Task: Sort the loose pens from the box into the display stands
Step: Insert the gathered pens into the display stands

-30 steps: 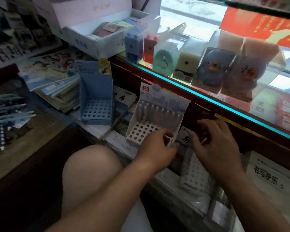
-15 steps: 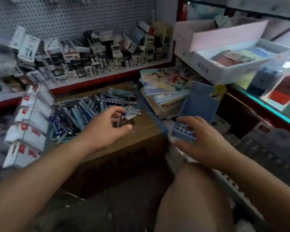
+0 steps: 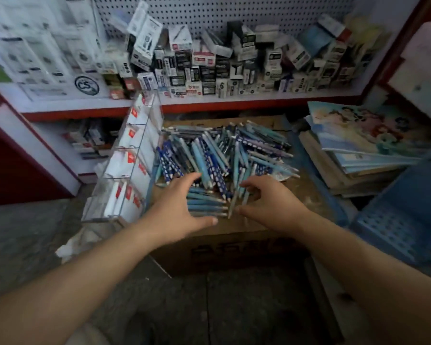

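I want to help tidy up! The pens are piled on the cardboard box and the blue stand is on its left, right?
Not quite. The pens are piled on the cardboard box, but the blue stand is on its right; the head view shows it.

R edge is cutting off blue display stand (image 3: 406, 220), its upper part blurring out. Both left hand (image 3: 177, 210) and right hand (image 3: 271, 205) are covering near end of pens (image 3: 224, 155); R fingertips are hiding among them, so can't tell if pinching any. Print on shelf boxes (image 3: 222, 68) and cardboard box (image 3: 234, 250) front is smearing, too dim to read.
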A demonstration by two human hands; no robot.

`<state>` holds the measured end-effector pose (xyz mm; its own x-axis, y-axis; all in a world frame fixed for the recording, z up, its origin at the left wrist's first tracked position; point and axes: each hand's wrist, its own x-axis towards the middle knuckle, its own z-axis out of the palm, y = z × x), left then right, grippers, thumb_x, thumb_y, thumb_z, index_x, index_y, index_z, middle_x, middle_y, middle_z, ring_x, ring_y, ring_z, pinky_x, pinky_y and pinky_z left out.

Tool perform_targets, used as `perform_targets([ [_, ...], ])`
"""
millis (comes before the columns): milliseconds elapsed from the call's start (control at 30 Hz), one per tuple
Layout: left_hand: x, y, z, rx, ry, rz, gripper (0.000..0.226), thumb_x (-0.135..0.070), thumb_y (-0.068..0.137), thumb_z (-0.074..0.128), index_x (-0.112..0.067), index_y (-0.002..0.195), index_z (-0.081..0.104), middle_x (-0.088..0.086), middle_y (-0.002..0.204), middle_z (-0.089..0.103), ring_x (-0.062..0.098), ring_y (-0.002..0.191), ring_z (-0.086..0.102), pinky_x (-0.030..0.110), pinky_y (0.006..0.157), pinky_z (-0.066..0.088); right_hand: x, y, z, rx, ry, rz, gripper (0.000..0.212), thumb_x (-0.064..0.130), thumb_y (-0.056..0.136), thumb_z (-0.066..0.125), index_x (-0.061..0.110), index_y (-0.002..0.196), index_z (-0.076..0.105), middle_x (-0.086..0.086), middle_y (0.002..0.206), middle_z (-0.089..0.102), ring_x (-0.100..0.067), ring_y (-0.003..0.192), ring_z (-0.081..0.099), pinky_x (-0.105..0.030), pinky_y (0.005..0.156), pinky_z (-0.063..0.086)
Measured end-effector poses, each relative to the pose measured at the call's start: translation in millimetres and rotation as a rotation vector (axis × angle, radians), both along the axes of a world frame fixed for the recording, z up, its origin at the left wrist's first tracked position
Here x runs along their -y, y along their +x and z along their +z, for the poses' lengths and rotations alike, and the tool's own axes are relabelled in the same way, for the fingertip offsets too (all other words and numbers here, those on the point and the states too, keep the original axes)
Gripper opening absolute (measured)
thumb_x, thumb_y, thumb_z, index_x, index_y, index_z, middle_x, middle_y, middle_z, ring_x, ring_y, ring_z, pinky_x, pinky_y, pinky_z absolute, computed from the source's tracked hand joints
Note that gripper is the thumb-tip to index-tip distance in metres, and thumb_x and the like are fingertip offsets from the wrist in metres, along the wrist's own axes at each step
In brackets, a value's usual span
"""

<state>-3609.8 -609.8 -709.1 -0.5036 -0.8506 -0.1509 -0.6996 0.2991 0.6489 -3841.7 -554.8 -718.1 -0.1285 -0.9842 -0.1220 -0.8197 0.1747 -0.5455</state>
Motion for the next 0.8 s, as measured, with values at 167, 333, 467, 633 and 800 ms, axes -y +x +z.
perform_targets([
  [167,-0.3,22.7,-22.1,-0.121,-0.055,0.107,0.096,-0.044,0.072,0.088,-0.032,0.151,0.035,-0.007,0.138,0.044,0.007,0.128,0.045,0.026,0.108,0.039,10.6,33.2,-20.0,-0.086,-0.098,0.208,0.029,0.036,0.084,0.079,0.027,0.111,0.071,0.009,0.104,0.058,-0.007,0.096,0.054,-0.026,0.091,0.048],
  [333,-1.6,28.9,-34.1,-0.094,-0.121,0.106,0.085,-0.041,0.075,0.086,-0.031,0.146,0.041,-0.006,0.139,0.047,0.008,0.128,0.047,0.022,0.106,0.039,24.0,48.6,-28.3,-0.254,-0.052,0.268,0.025,0.045,0.083,0.077,0.027,0.1,0.071,0.006,0.099,0.051,-0.015,0.102,0.054,-0.033,0.085,0.051],
  [467,-0.9,33.1,-38.1,-0.061,-0.176,0.059,0.072,-0.037,0.083,0.08,-0.031,0.146,0.045,-0.012,0.137,0.047,0.003,0.126,0.045,0.024,0.11,0.039,22.9,50.6,-23.0,-0.294,0.001,0.244,0.024,0.044,0.09,0.07,0.028,0.108,0.069,0.007,0.107,0.049,-0.012,0.108,0.048,-0.031,0.092,0.049],
  [633,1.6,31.4,-31.1,-0.021,-0.257,0.002,0.034,-0.03,0.094,0.067,-0.03,0.129,0.065,-0.015,0.125,0.063,0.0,0.115,0.053,0.014,0.097,0.037,15.6,41.8,-6.5,-0.106,-0.056,0.24,0.009,0.036,0.092,0.069,0.031,0.099,0.068,0.016,0.101,0.054,0.001,0.095,0.051,-0.017,0.082,0.044],
  [800,-5.4,29.4,-24.0,-0.001,-0.186,-0.036,0.022,-0.033,0.1,0.06,-0.032,0.12,0.068,-0.012,0.086,0.07,0.0,0.068,0.06,0.014,0.06,0.048,14.4,33.8,9.0,0.257,-0.133,0.087,0.018,0.028,0.085,0.08,0.033,0.098,0.069,0.012,0.084,0.067,-0.001,0.074,0.063,-0.012,0.063,0.049],
])
